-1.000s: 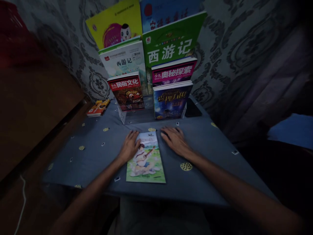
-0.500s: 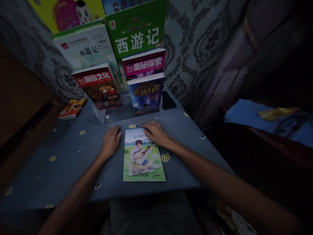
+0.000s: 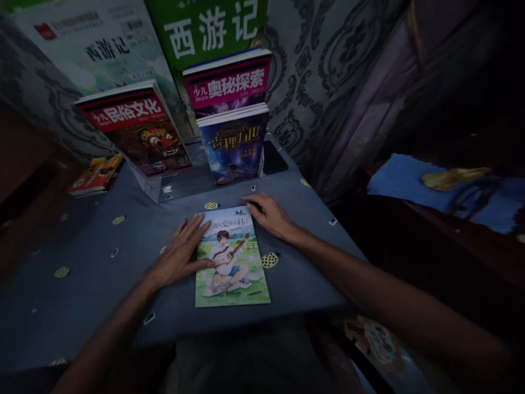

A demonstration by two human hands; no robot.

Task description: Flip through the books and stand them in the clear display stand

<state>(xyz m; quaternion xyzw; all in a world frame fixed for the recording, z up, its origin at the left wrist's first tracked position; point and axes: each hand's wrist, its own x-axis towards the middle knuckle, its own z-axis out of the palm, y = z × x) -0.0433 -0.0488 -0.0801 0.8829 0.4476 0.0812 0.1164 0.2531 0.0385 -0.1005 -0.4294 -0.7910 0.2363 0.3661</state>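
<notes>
A thin book (image 3: 232, 284) lies flat near the table's front edge, its cover showing a seated figure with a guitar-like instrument on green grass. My left hand (image 3: 182, 254) is spread at the book's left side, with its thumb and fingertips over the cover's left edge. At the book's upper right corner rests my right hand (image 3: 270, 216), fingers apart, thumb and index by the corner. Neither hand grips anything.
Behind the book, a clear stand holds several upright books, among them a red one (image 3: 143, 137) and a blue one (image 3: 233, 145). A dark phone (image 3: 274, 157) lies right of the stand. An orange-red book (image 3: 96, 175) lies at the left on the patterned tablecloth (image 3: 102, 290).
My left hand has opened out and come over the book's left edge. My right hand has slid off the cover to its upper right corner. The view has shifted, showing the stand closer.
</notes>
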